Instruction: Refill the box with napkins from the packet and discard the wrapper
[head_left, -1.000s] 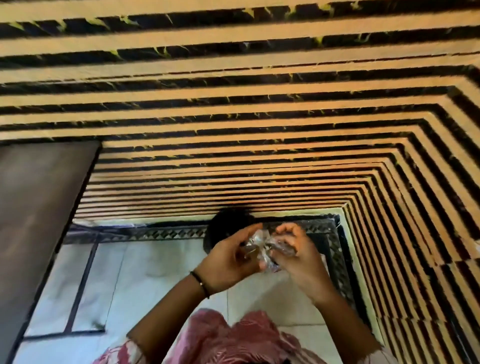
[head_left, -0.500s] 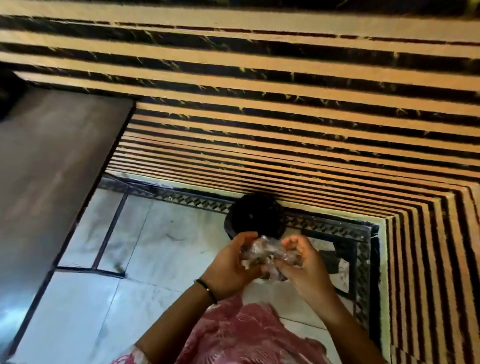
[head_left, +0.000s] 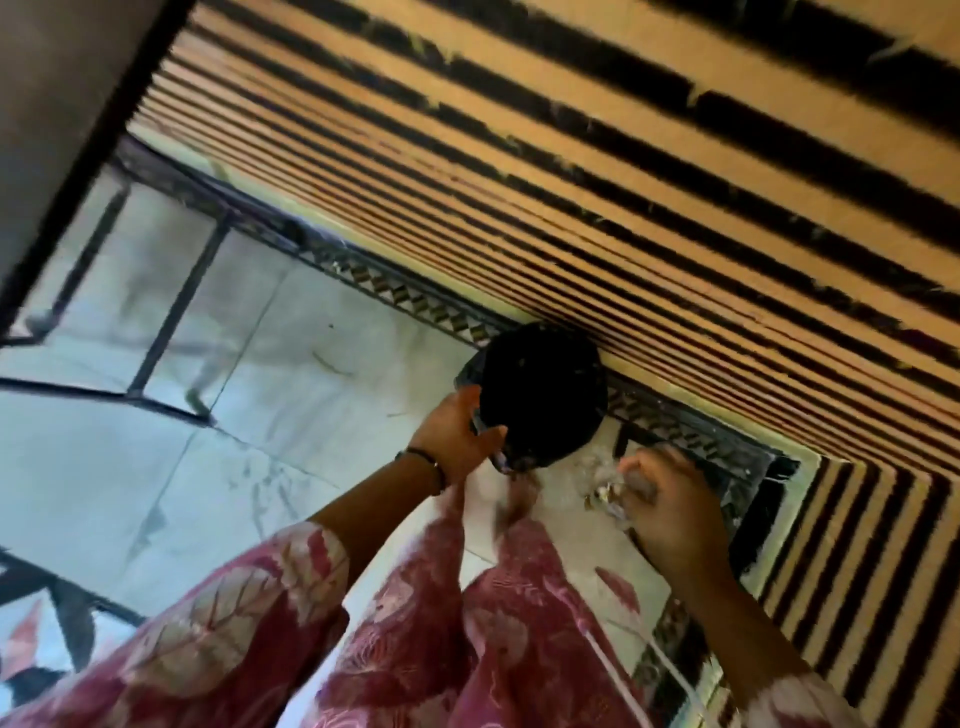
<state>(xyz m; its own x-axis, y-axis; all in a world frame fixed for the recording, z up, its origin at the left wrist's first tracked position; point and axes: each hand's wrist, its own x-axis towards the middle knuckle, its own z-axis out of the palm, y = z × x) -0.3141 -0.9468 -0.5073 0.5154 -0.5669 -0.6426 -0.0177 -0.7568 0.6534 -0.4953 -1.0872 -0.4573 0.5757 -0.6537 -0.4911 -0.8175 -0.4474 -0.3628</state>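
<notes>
A black bin (head_left: 543, 395) lined with a dark bag stands on the floor against the striped wall. My left hand (head_left: 457, 436) grips the bag's near rim with thumb and fingers. My right hand (head_left: 670, 506) hangs to the right of the bin, fingers curled round the crumpled clear wrapper (head_left: 615, 493), of which only a blurred bit shows by my knuckles. The napkin box and the napkins are out of view.
An orange-and-black striped wall (head_left: 623, 182) runs behind the bin and turns a corner at right. Pale floor tiles (head_left: 156, 467) have dark patterned borders. A dark wooden surface (head_left: 52, 104) fills the upper left. My feet (head_left: 514, 499) and red patterned clothing lie below.
My hands have parted: the left let go of the wrapper and took the bin bag's rim, the right keeps the wrapper. The view swung down and closer to the bin.
</notes>
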